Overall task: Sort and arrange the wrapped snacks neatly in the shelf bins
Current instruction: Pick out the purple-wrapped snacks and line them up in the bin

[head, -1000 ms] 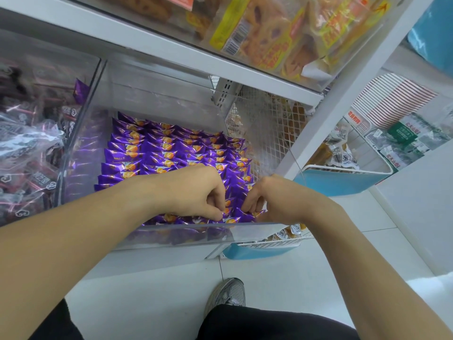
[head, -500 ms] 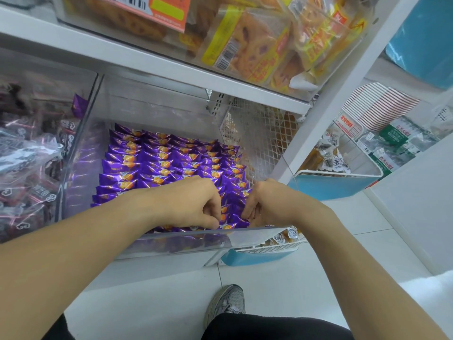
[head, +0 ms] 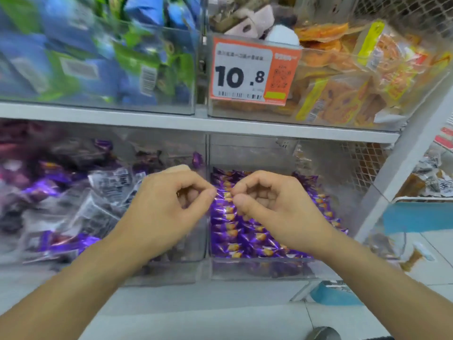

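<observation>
Small purple wrapped snacks [head: 245, 239] with orange prints lie in tidy rows inside a clear bin [head: 257, 268] on the lower shelf. My left hand [head: 161, 212] and my right hand [head: 274, 209] hover side by side in front of that bin, above the snacks. On each hand the thumb and forefinger tips meet in a ring and the other fingers are curled; I see nothing held in either. The clear bin to the left [head: 159, 271] holds a loose jumble of clear and purple packets [head: 103, 192], partly blurred.
An orange price tag [head: 255, 72] reading 10.8 hangs on the upper shelf's bins, which hold blue-green packs [head: 98, 57] and orange pastry packs [head: 355, 82]. A white shelf post [head: 402, 168] and a blue-edged basket [head: 416, 219] stand at right. My shoe [head: 323, 334] shows below.
Both hands have lifted out of the front row of purple snacks and now hover above the bin. The view has swung up and left, showing the upper shelf and the left bin.
</observation>
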